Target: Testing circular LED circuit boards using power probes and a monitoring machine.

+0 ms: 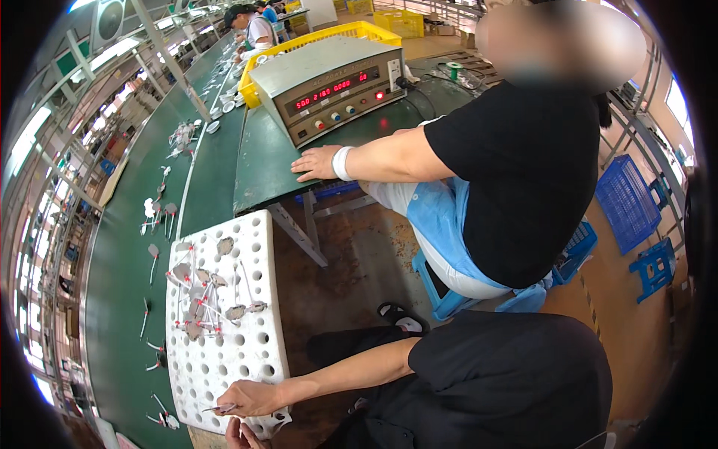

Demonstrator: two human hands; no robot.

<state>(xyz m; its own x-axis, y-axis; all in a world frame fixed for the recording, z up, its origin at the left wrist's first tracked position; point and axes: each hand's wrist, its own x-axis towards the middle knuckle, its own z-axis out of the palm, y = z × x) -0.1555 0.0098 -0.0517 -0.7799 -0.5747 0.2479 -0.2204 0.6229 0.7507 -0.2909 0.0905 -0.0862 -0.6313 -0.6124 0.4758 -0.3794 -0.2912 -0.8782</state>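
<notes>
My right hand (254, 397) reaches over the near end of a white board full of round holes (217, 373). Its thumb and fingers pinch a small, flat greyish piece (223, 408). Just below it, at the lower edge, my left hand (244, 435) is only partly in view, its fingers curled; whatever they hold is hidden. Farther up the board lies a cluster of small grey flat parts (196, 308) with white leads and red bits. Several similar parts with wires (154, 258) lie along the green belt beside the board.
A co-worker in a black shirt (523, 165) sits at right, one hand (317, 162) resting on a green table (258, 183). There stand a grey power supply with red digits (329, 90) and a yellow crate (366, 30). Blue stools (652, 269) are far right.
</notes>
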